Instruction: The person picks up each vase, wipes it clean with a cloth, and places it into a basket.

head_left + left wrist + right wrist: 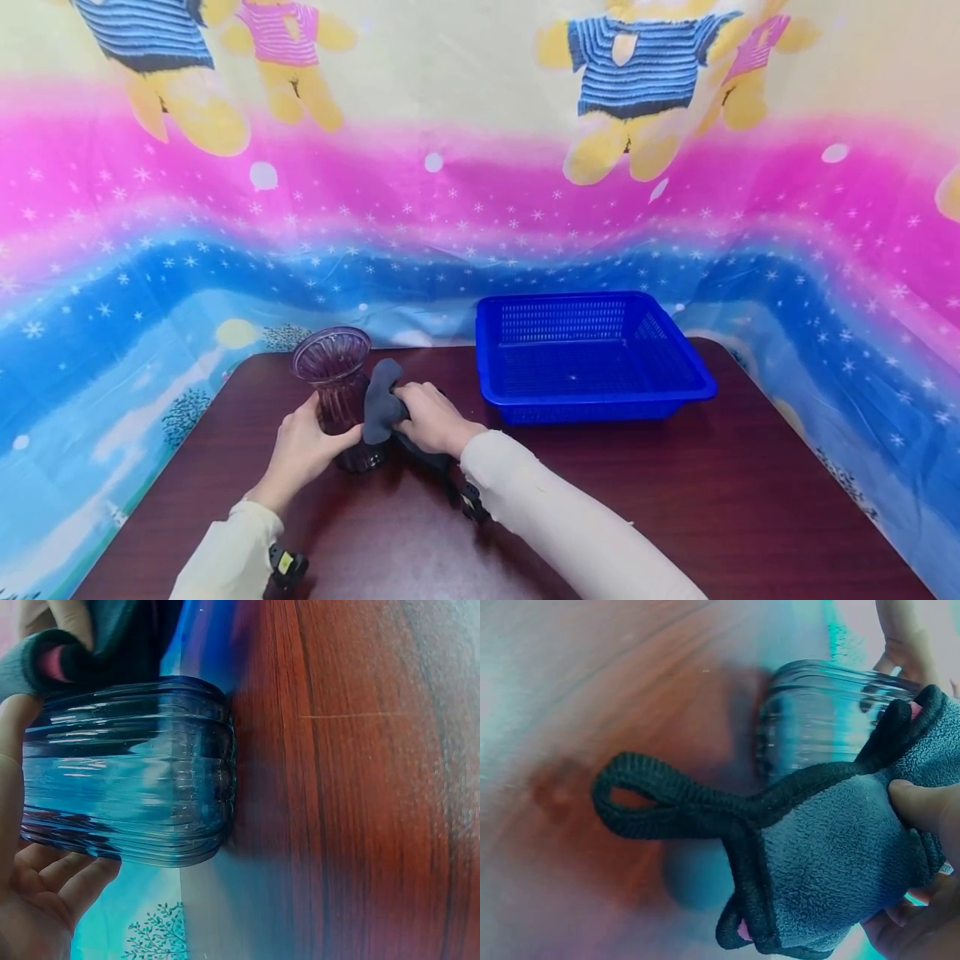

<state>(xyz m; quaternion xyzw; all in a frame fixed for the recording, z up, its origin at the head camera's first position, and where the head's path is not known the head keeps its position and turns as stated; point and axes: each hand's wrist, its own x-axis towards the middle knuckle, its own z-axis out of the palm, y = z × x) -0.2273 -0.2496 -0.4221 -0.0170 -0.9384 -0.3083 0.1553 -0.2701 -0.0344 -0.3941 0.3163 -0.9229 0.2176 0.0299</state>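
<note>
A ribbed, purplish glass vase (341, 400) with a flared rim stands on the left part of the table. My left hand (303, 450) grips it around the body, thumb on the near side and fingers behind. In my right hand (431, 417) is a bunched grey cloth (384, 404), pressed close against the vase's right side. The right wrist view shows the cloth (832, 859) with dark edging, a hanging loop and bits of pink underside, pinched between thumb and fingers. In the left wrist view the vase base (202, 772) meets the wooden tabletop.
A blue plastic basket (600, 408) with perforated walls stands at the back right of the dark wooden table (585, 500). Behind it hangs a colourful printed curtain (450, 200) with bears. Dark wrist cameras (288, 567) are strapped on both wrists.
</note>
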